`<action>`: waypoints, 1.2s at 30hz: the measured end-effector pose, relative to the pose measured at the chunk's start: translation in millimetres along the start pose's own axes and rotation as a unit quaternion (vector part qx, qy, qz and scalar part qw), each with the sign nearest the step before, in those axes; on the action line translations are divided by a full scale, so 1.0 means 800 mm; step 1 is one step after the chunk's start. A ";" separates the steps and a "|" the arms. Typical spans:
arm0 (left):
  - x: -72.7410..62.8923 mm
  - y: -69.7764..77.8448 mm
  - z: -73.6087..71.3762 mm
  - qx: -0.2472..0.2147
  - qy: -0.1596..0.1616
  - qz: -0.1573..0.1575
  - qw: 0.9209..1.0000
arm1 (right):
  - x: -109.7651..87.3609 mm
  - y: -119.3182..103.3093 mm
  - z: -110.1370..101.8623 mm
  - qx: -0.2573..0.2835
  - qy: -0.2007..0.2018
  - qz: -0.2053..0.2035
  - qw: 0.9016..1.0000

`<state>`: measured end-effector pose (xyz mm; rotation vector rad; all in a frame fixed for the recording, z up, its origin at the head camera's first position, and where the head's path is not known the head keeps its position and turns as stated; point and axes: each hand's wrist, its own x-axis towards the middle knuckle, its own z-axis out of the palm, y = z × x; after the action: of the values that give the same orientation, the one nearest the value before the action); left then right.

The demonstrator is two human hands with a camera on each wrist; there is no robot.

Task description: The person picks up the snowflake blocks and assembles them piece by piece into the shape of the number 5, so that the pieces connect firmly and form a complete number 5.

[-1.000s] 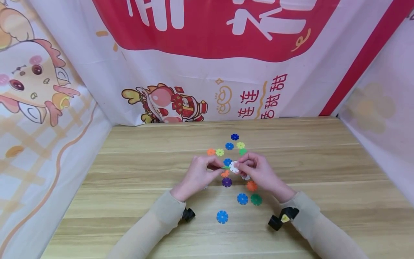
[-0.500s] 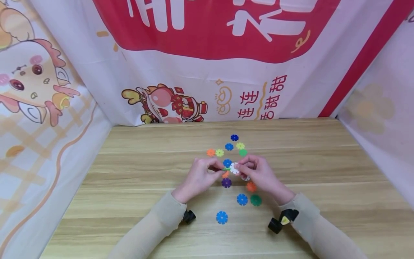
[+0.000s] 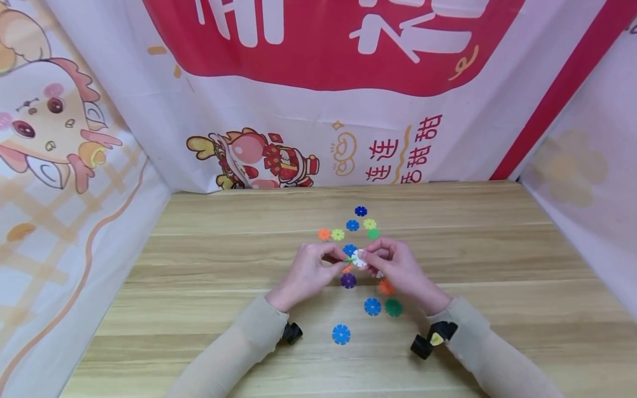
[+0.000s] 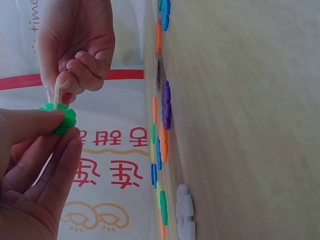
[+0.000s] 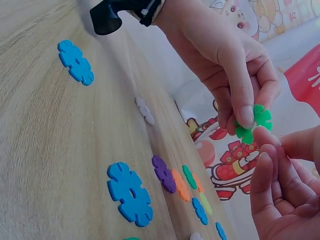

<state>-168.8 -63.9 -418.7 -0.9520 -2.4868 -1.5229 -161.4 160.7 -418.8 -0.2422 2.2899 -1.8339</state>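
Observation:
In the head view my left hand (image 3: 306, 273) pinches a green notched plastic disc (image 4: 69, 119) between thumb and fingers. Facing it, my right hand (image 3: 400, 268) pinches a white notched disc (image 3: 357, 257) by its edge. The two discs meet edge to edge at an angle, above the table. Seen from the left wrist, the white disc (image 4: 56, 95) stands edge-on against the upper rim of the green one. Fingers cover part of both discs. In the right wrist view the green disc (image 5: 262, 116) shows its notches, while the white one is mostly hidden by fingertips.
Loose notched discs lie flat on the wooden table (image 3: 199, 309), among them a purple disc (image 3: 348, 281), an orange disc (image 3: 386, 286), a dark green disc (image 3: 393, 307) and a blue disc (image 3: 341, 334) nearest me. Several more spread behind the hands. Printed cloth (image 3: 298, 110) walls the table.
My hands have drawn very slightly together, so the white disc sits a little further left, over the green disc's edge. The discs on the table stay put.

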 end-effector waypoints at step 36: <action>-0.001 -0.001 -0.010 -0.009 -0.027 -0.018 0.999 | -0.001 0.005 -0.012 -0.096 -0.050 -0.082 0.991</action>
<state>-170.5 -70.8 -415.4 -0.9678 -2.5445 -1.5545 -163.3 171.1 -420.9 -0.5544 2.4386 -1.6291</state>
